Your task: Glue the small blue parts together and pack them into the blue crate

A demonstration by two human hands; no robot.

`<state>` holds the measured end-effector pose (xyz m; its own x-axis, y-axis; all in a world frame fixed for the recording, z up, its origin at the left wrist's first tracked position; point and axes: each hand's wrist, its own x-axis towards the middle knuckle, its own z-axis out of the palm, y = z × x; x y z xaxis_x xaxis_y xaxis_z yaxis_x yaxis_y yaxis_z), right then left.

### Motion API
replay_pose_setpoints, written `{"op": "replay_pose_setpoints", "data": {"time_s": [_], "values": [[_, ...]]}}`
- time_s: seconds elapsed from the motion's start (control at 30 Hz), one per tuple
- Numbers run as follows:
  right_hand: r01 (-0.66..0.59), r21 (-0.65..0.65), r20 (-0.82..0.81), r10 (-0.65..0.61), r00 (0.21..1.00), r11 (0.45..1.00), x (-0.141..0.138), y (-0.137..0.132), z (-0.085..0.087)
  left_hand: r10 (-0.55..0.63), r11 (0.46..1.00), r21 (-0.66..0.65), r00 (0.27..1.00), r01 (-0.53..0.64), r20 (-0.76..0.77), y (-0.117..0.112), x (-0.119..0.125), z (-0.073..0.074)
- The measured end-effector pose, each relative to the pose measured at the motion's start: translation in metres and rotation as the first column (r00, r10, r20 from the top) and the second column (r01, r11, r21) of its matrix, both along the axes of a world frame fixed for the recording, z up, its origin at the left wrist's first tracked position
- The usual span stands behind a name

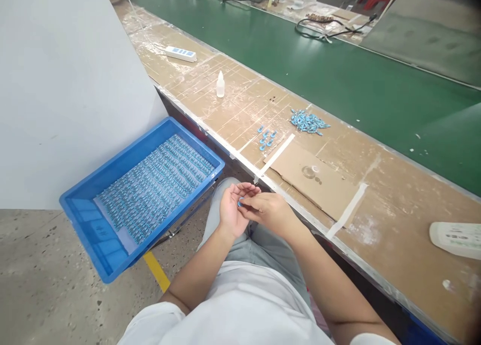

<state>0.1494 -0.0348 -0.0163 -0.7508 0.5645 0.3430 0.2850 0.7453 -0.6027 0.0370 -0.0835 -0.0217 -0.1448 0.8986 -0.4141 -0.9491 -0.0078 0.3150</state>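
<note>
Some risk of dropping the small blue piece point(240, 201) through a slip: pinched in the right hand point(271, 209) over the cupped left hand point(233, 212), whose grip remains impossible to tell.

A white shirt point(248, 302), softly creased across the front, lies nearer the body than the bare hands point(273, 212). Its short, loose white sleeves point(156, 322) leave both forearms point(205, 262) uncovered up from the hands. Pale grey-blue trousers point(276, 247), wrinkled in places, show beneath and around the hands.
</note>
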Motion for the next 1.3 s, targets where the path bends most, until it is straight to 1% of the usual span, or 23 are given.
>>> {"op": "replay_pose_setpoints", "data": {"time_s": [0.03, 0.07, 0.1, 0.13, 0.17, 0.23, 0.27, 0.33, 0.4, 0.47, 0.6, 0.7, 0.8, 0.87, 0.93, 0.97, 1.0, 1.03, 1.1, 1.17, 1.2, 1.27, 1.3], "values": [[0.038, -0.068, -0.041, -0.041, 0.998, 0.997, 0.001, -0.002, 0.001, -0.01, 1.0, 0.008, 1.0, 0.009, 0.007, -0.001, 0.001, 0.002], [0.091, -0.179, -0.102, -0.11, 0.989, 0.98, 0.002, -0.004, 0.003, -0.016, 1.0, 0.012, 1.0, 0.016, 0.02, -0.002, 0.001, 0.004], [0.146, -0.324, -0.167, -0.208, 0.964, 0.935, 0.002, -0.007, 0.005, -0.023, 1.0, 0.012, 0.999, 0.023, 0.04, -0.003, 0.001, 0.006], [0.181, -0.483, -0.219, -0.318, 0.923, 0.857, 0.002, -0.01, 0.008, -0.029, 1.0, 0.01, 0.998, 0.029, 0.063, -0.004, 0.0, 0.008], [0.187, -0.628, -0.25, -0.423, 0.871, 0.756, 0.002, -0.012, 0.01, -0.034, 0.999, 0.009, 0.996, 0.034, 0.081, -0.005, 0.0, 0.01], [0.129, -0.819, -0.266, -0.568, 0.779, 0.559, 0.0, -0.016, 0.014, -0.056, 0.998, 0.028, 0.994, 0.054, 0.095, -0.008, 0.0, 0.012], [0.09, -0.868, -0.265, -0.608, 0.748, 0.489, -0.001, -0.017, 0.016, -0.08, 0.996, 0.047, 0.993, 0.076, 0.09, -0.01, 0.001, 0.012], [0.031, -0.916, -0.261, -0.655, 0.709, 0.399, -0.002, -0.018, 0.018, -0.124, 0.989, 0.086, 0.991, 0.119, 0.057, -0.015, 0.004, 0.011], [-0.001, -0.939, -0.25, -0.678, 0.691, 0.345, -0.003, -0.019, 0.02, -0.144, 0.984, 0.106, 0.989, 0.143, 0.009, -0.019, 0.009, 0.008], [-0.021, -0.95, -0.243, -0.695, 0.676, 0.312, -0.002, -0.02, 0.022, -0.13, 0.986, 0.099, 0.99, 0.135, -0.053, -0.022, 0.015, 0.006], [-0.029, -0.955, -0.233, -0.686, 0.689, 0.295, 0.0, -0.023, 0.025, -0.049, 0.997, 0.056, 0.992, 0.056, -0.113, -0.022, 0.025, 0.001], [0.054, -0.94, -0.189, -0.645, 0.74, 0.337, 0.0, -0.023, 0.026, 0.005, 0.999, 0.036, 0.996, -0.002, -0.092, -0.019, 0.026, -0.002], [0.169, -0.884, -0.136, -0.586, 0.799, 0.436, 0.002, -0.022, 0.028, 0.003, 1.0, 0.023, 0.999, -0.003, -0.032, -0.016, 0.022, -0.004], [0.234, -0.804, -0.125, -0.54, 0.832, 0.547, 0.01, -0.016, 0.032, 0.009, 1.0, 0.026, 1.0, -0.009, 0.014, -0.014, 0.017, -0.005], [0.362, -0.638, -0.116, -0.549, 0.827, 0.68, 0.023, -0.001, 0.037, 0.022, 0.999, 0.027, 0.998, -0.023, 0.051, -0.013, 0.012, -0.005], [0.457, -0.519, -0.105, -0.585, 0.804, 0.722, 0.032, 0.012, 0.04, 0.028, 0.999, 0.022, 0.998, -0.029, 0.063, -0.013, 0.01, -0.006], [0.559, -0.388, -0.093, -0.634, 0.767, 0.733, 0.043, 0.028, 0.041, 0.033, 0.999, 0.014, 0.997, -0.034, 0.072, -0.013, 0.007, -0.007], [0.652, -0.263, -0.082, -0.69, 0.719, 0.711, 0.054, 0.049, 0.041, 0.039, 0.999, 0.003, 0.996, -0.039, 0.077, -0.014, 0.005, -0.008], [0.781, -0.098, -0.028, -0.786, 0.617, 0.617, 0.08, 0.099, 0.033, 0.051, 0.999, -0.015, 0.995, -0.05, 0.08, -0.015, 0.001, -0.01], [0.829, -0.023, 0.033, -0.828, 0.56, 0.559, 0.106, 0.153, 0.016, 0.057, 0.998, -0.029, 0.995, -0.055, 0.081, -0.016, -0.002, -0.012], [0.849, 0.007, 0.101, -0.845, 0.525, 0.528, 0.117, 0.177, 0.005, 0.059, 0.998, -0.038, 0.995, -0.056, 0.08, -0.016, -0.002, -0.012], [0.874, 0.054, 0.233, -0.857, 0.46, 0.484, 0.135, 0.216, -0.019, 0.069, 0.997, -0.05, 0.995, -0.065, 0.073, -0.017, -0.003, -0.014], [0.883, 0.049, 0.284, -0.854, 0.435, 0.466, 0.14, 0.229, -0.03, 0.075, 0.996, -0.053, 0.995, -0.072, 0.07, -0.017, -0.003, -0.014]]}}
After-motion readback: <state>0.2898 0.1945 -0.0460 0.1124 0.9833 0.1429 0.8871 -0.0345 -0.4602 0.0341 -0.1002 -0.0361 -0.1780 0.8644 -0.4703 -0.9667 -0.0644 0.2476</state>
